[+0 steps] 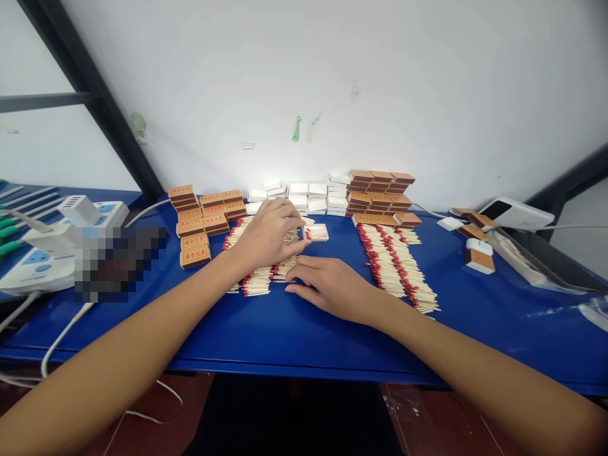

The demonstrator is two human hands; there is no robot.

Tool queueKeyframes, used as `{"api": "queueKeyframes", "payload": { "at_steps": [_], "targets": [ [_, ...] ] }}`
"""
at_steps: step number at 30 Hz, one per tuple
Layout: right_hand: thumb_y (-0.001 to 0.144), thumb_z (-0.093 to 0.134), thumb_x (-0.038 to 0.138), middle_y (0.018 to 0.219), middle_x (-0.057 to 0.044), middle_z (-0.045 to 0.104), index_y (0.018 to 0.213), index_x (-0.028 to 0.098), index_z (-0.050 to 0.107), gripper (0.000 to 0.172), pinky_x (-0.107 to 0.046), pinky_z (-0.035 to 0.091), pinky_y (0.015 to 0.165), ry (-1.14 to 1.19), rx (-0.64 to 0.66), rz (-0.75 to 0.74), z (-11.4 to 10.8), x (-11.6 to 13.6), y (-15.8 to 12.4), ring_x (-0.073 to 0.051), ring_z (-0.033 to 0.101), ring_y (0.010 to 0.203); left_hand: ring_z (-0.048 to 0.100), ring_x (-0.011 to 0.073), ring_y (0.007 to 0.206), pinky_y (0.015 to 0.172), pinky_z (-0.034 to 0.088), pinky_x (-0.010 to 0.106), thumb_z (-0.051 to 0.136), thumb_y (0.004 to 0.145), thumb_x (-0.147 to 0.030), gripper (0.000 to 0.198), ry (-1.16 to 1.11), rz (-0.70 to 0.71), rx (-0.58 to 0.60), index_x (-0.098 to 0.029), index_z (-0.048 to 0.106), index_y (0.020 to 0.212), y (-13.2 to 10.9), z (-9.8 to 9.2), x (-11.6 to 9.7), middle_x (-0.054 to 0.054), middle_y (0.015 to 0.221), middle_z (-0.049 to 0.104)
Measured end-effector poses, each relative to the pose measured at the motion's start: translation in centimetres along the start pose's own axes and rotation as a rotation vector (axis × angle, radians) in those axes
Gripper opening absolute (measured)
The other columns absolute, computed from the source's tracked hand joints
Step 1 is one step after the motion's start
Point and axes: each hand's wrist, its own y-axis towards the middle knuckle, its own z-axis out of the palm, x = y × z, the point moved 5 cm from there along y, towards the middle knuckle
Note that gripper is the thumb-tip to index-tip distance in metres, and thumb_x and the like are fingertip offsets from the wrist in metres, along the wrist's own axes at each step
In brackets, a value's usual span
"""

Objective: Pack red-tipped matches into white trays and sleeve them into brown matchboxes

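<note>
My left hand (268, 233) is curled over a heap of red-tipped matches (256, 282) on the blue table (304, 335), its fingers pinching a small bunch of matches. My right hand (327, 284) lies flat on the table just in front, fingers stretched toward the same heap and touching its edge. A small open white tray of matches (316, 232) sits right behind my left fingertips. A second long row of matches (396, 266) lies to the right of my right hand.
Orange matchbox sleeves are stacked at the back left (204, 221) and back right (380, 190), with white inner trays (304, 195) between them. Power strips and a charger (61, 237) with cables lie at the left. Loose boxes (479, 256) and a white device (515, 214) sit at the right.
</note>
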Motion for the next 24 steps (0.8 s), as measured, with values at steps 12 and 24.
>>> {"api": "queueKeyframes", "payload": {
  "at_steps": [12, 24],
  "targets": [
    [0.108, 0.056, 0.029, 0.103, -0.008, 0.074, 0.110, 0.019, 0.071, 0.018, -0.033, 0.053, 0.080, -0.042, -0.003, 0.029, 0.13, -0.25, 0.07, -0.021, 0.070, 0.093, 0.061, 0.0295, 0.114, 0.102, 0.047, 0.048, 0.074, 0.096, -0.040, 0.021, 0.003, 0.011, 0.005, -0.021, 0.077, 0.104, -0.12, 0.20, -0.22, 0.009, 0.110, 0.074],
    [0.107, 0.056, 0.026, 0.100, -0.007, 0.074, 0.102, 0.018, 0.072, 0.018, -0.031, 0.051, 0.076, -0.017, 0.006, 0.024, 0.15, -0.13, 0.16, -0.020, 0.069, 0.088, 0.061, 0.0295, 0.114, 0.101, 0.047, 0.048, 0.074, 0.095, -0.040, 0.021, 0.013, 0.011, 0.000, -0.021, 0.077, 0.104, -0.11, 0.17, -0.21, 0.009, 0.109, 0.074]
  ]
}}
